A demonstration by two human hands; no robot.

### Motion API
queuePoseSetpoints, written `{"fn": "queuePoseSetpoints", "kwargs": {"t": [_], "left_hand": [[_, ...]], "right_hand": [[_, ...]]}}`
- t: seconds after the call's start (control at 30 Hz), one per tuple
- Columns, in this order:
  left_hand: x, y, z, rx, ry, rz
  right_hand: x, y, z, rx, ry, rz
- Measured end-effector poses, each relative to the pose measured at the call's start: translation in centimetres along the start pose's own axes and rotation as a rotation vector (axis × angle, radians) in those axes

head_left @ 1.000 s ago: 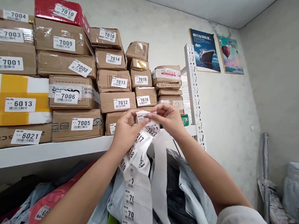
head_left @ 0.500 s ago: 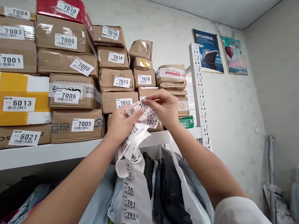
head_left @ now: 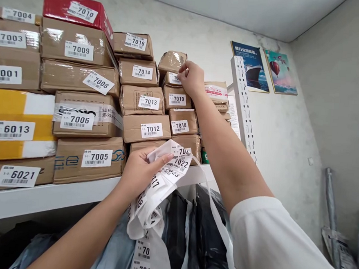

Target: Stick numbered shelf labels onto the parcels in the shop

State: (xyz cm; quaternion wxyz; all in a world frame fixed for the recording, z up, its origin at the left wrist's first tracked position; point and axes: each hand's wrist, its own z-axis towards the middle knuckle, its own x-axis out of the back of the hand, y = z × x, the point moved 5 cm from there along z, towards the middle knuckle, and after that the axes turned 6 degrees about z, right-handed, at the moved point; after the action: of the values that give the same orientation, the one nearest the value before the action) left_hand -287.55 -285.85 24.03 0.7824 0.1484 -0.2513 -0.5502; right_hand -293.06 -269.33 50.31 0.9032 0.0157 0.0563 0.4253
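Observation:
My left hand pinches a bunched strip of white printed labels between thumb and fingers. Numbers such as 7022 and 7023 show on it, and its tail hangs below the shelf edge. Higher up, my right hand is closed at the right end of a white number label. That label lies against the front of a small cardboard box; my fingers cover its last digits. Just below sits the box labelled 7019, and above is a tape-wrapped brown parcel.
Stacked labelled boxes, among them a red box, fill the white shelf. A perforated white upright stands at its right end. Dark and pale plastic-wrapped parcels lie underneath. Two posters hang behind.
My right hand has moved up from the label strip to the small box above 7019, whose front now bears a white label. My left hand has lowered slightly, still holding the strip.

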Motion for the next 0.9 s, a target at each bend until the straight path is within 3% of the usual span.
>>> {"fn": "queuePoseSetpoints", "kwargs": {"t": [0.27, 0.47, 0.6, 0.7, 0.8, 0.9], "left_hand": [[0.5, -0.1, -0.5, -0.016, 0.022, -0.017], [0.6, -0.4, -1.0, 0.018, 0.016, -0.039], [1.3, -0.6, -1.3, 0.019, 0.031, -0.045], [2.0, -0.6, -1.4, 0.022, 0.064, -0.04], [2.6, -0.3, -1.4, 0.017, 0.109, -0.042], [3.1, 0.3, -1.6, -0.012, 0.146, -0.063]], "right_hand": [[0.4, -1.4, -1.4, 0.148, 0.064, -0.152], [-2.0, 0.4, -0.3, -0.016, 0.047, -0.15], [-3.1, -0.2, 0.2, -0.012, 0.051, -0.136], [-3.2, -0.9, 0.5, -0.015, 0.087, -0.1], [-3.0, -1.4, 0.1, -0.074, 0.019, -0.131], [-1.2, -2.9, -1.9, -0.047, -0.025, -0.096]]}}
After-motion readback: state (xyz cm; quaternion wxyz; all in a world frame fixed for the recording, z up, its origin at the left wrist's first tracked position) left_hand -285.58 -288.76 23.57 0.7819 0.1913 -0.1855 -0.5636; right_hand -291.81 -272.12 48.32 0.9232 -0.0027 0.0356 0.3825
